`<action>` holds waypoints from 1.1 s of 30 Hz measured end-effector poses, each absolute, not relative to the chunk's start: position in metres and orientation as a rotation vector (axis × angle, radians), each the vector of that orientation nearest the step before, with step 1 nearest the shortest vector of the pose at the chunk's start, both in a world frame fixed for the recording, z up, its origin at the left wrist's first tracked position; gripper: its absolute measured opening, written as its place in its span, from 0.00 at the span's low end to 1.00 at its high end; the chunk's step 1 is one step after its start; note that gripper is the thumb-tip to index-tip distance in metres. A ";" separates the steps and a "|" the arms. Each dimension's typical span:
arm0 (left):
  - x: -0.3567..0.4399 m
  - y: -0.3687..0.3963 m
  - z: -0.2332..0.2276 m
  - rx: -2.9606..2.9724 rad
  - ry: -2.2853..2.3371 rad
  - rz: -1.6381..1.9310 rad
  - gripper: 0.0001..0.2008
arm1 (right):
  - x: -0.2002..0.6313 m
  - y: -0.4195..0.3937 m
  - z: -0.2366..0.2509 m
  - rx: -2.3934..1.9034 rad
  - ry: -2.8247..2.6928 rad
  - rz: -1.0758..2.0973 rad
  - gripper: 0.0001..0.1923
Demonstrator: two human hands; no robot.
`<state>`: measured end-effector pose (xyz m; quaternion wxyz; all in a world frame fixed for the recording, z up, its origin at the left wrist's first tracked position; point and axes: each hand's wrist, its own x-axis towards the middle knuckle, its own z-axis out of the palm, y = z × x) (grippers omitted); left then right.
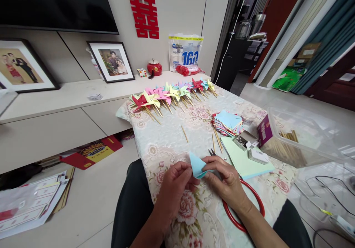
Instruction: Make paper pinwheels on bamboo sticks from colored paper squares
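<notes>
Between my two hands is a light blue sheet of paper (198,165), folded to a point at the top. My left hand (179,177) pinches its left edge, and my right hand (225,176) grips its right side with the fingers bent round it. Scissors with red handles (260,203) lie on the cloth under my right wrist, their blade tips showing above the hand. Just beyond lie a single short stick (184,133) and a few more sticks (217,140). A stack of square coloured papers (227,121) sits farther back.
Finished paper pinwheels on sticks (172,94) line the far table edge. At right are a small open box of metal pins (242,142), a white box (258,155), green paper (235,157) and a clear plastic bin (313,148) holding sticks. A flowered tablecloth (161,153) covers the table.
</notes>
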<state>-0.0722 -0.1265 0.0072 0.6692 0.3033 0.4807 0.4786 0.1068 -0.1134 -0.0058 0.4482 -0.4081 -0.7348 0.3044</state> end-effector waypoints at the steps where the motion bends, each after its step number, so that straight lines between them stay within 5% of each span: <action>1: -0.072 -0.128 0.006 0.688 1.066 1.092 0.11 | 0.107 -0.113 -0.005 -1.023 -1.802 0.776 0.04; 7: -0.060 -0.139 -0.005 0.728 0.966 1.277 0.21 | 0.107 -0.113 -0.005 -1.028 -1.753 0.861 0.04; 33: -0.050 -0.142 -0.012 0.788 1.253 1.272 0.13 | 0.105 -0.110 -0.004 -1.037 -1.702 0.880 0.07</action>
